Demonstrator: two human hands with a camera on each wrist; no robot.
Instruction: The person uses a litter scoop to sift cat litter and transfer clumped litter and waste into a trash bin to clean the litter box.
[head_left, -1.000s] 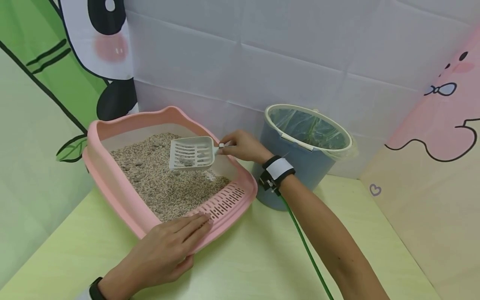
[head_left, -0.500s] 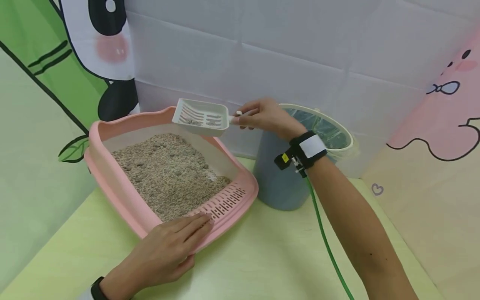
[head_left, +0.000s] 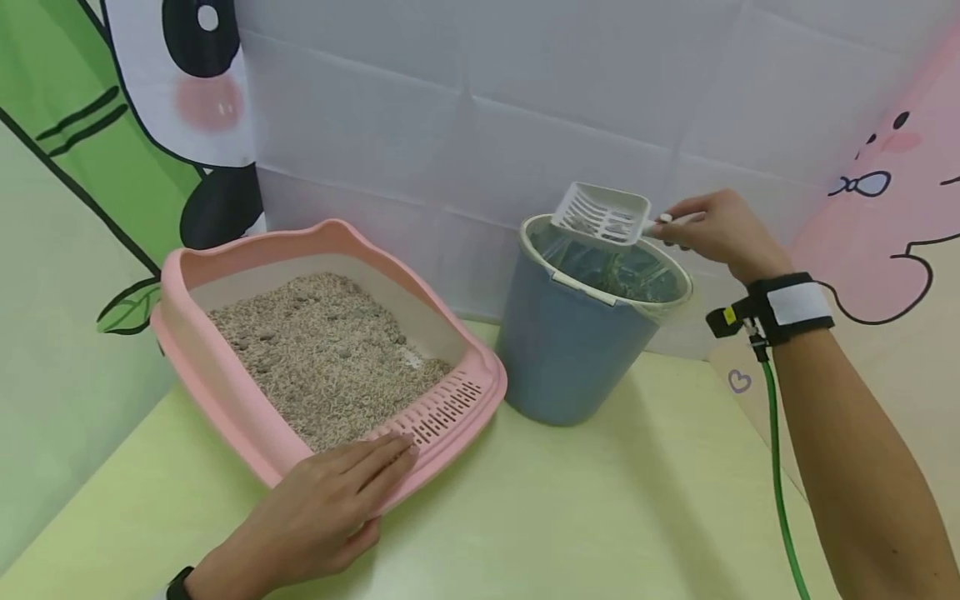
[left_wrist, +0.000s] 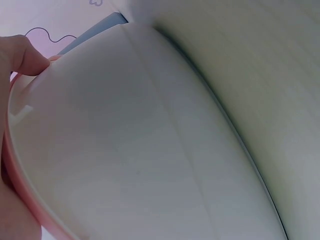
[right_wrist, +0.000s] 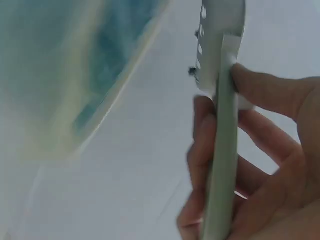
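Note:
A pink litter box filled with grainy litter stands at the left in the head view. My left hand grips its front rim, fingers flat on top and thumb against the underside. Over the mouth of a blue bin, my right hand holds a white slotted litter scoop by its handle. A few greyish clumps lie in the scoop head, which is roughly level. Thumb and curled fingers wrap the handle in the right wrist view.
The bin has a pale rim and a clear greenish liner. It stands close to the litter box's right side, on a pale yellow-green table. Printed cloth walls rise behind and beside. A green cable hangs from the right wrist.
My right hand has lifted the scoop from above the litter and carried it right, over the bin. The left hand has stayed on the rim.

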